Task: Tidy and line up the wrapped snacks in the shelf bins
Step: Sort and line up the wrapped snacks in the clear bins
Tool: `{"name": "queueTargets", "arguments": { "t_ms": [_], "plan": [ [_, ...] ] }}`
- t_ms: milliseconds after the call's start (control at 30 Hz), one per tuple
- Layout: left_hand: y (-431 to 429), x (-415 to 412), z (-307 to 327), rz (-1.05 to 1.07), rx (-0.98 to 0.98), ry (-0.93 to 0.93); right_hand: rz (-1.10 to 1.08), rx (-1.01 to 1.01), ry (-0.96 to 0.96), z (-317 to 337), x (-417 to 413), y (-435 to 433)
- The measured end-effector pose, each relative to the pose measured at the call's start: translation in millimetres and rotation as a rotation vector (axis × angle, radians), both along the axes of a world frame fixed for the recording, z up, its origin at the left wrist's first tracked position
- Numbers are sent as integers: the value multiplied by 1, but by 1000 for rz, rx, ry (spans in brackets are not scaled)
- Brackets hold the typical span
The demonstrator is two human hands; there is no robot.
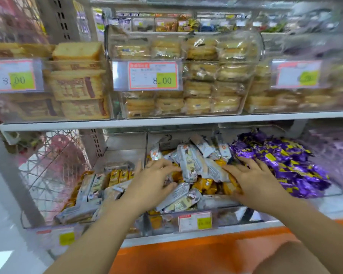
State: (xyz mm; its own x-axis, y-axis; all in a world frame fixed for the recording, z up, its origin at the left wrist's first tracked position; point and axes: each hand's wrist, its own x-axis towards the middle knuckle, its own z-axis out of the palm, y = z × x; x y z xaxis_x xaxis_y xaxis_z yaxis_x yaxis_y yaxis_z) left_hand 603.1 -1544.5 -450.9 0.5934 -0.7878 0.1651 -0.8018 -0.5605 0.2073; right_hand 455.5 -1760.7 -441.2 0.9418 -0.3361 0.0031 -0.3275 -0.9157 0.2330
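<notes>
Nearest: bin (166,221) with a low front wall and a tag (194,222) clipped to it. Snacks (194,165) lay in this middle bin on the lower shelf. They were silver and yellow packs heaped crosswise, some reaching the front rim.

Left hand (152,180): fingers bent over the left of the heap, thumb tucked under. Could not tell whether a pack was actually pinched.
Right hand (255,182): fingers spread and nearly straight, lying flat on the right of the heap, gripping nothing.

Risks, as judged:
1. The front wall was low and the heap high. A sweep toward the body would likely tip packs over the rim.
2. The right hand sat just beside the purple packs (281,161). A push rightward could mix the two sorts.
3. Similar bars (91,192) filled the next bin to the left. A divider (146,147) stood between, but a lifted pack could hop it.
4. The foil looked slick, so lined-up rows might slide apart.
5. Flat pressure could crush soft contents.

Farther: upper bins (186,89) of cakes, touched by neither hand.
</notes>
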Motion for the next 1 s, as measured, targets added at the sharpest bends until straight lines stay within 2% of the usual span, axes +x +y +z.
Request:
{"name": "queueTargets", "arguments": {
  "t_ms": [67,133,267,333,400,467,533,633,733,833,933,1000],
  "plan": [
    [-6,-5,-3,5,115,-55,37,9,-58,-4,-2,-2],
    [-7,-6,-4,9,117,-74,92,30,-193,-6,-4,-4],
    [-1,-4,-3,14,-67,-64,69,86,-612,0,-10,1],
    [1,-5,-1,-36,-204,-68,64,119,-754,11,-13,10],
    [1,-11,3,-123,-321,19,122,151,-836,20,-13,23],
    [1,-21,8,-214,-386,159,246,208,-854,23,-5,40],
    [3,-26,8,-262,-494,234,383,365,-796,20,9,57],
    [21,-19,5,-221,-637,262,446,611,-655,14,31,80],
    [52,-5,1,-138,-662,306,465,704,-501,7,49,99],
    [80,18,-5,40,-691,378,416,677,-436,0,60,108],
    [91,48,-15,237,-550,340,312,366,-758,-9,60,92],
    [89,65,-21,300,-412,302,201,278,-861,-17,55,73]
  ]
}}
